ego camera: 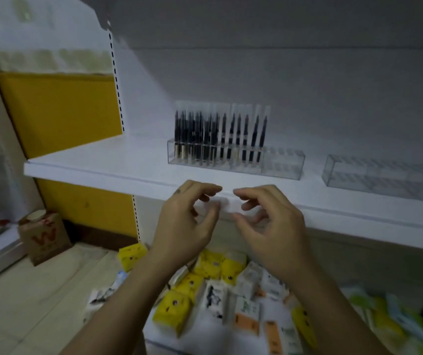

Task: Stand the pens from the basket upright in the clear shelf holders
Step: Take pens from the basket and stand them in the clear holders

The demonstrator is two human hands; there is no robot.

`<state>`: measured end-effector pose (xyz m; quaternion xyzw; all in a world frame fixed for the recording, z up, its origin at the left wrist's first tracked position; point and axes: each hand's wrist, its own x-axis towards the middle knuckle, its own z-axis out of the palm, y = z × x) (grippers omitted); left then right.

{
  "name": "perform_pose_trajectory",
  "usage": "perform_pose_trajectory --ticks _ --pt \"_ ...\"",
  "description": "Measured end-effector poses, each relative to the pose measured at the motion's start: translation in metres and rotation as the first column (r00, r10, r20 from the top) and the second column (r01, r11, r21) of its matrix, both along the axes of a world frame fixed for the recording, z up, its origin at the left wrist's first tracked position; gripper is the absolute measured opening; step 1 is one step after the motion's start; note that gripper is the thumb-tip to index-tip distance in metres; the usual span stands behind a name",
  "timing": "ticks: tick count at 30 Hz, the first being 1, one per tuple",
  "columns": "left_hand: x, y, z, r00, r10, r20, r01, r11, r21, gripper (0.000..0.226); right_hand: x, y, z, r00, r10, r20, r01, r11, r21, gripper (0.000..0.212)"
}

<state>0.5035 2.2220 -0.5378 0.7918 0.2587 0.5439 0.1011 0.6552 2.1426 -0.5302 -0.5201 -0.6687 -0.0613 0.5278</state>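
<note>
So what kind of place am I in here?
Likely a shop, maybe a stationery one, being stocked: a white display shelf on slotted uprights, packaged pens standing in a clear holder, and small packets heaped below.

Only a large red "W", on the brown carton point(45, 238) at far left.

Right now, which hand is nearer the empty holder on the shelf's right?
Right. The right hand sits below-left of the empty holder; the left hand is farther left, below the holder with pens.
</note>
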Motion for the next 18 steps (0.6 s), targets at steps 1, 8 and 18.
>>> perform_pose_trajectory --ticks 1,8,18 --pt "0.001 -0.007 -0.011 1.0 -0.016 -0.003 0.016 1.0 -0.019 0.021 0.001 -0.007 -0.011 1.0 -0.006 -0.005 0.006 1.0 -0.012 0.031" --pt "0.021 -0.038 -0.138 0.977 -0.065 -0.203 -0.007 0.941 -0.338 0.025 0.016 -0.039 -0.135 0.99 -0.143 -0.012 0.12 0.868 -0.482 0.029" --pt "0.045 -0.069 -0.29 0.765 -0.343 -0.546 -0.265 0.604 -0.752 0.053 0.051 -0.093 -0.307 0.941 -0.339 0.002 0.135 0.37 -0.919 0.044"
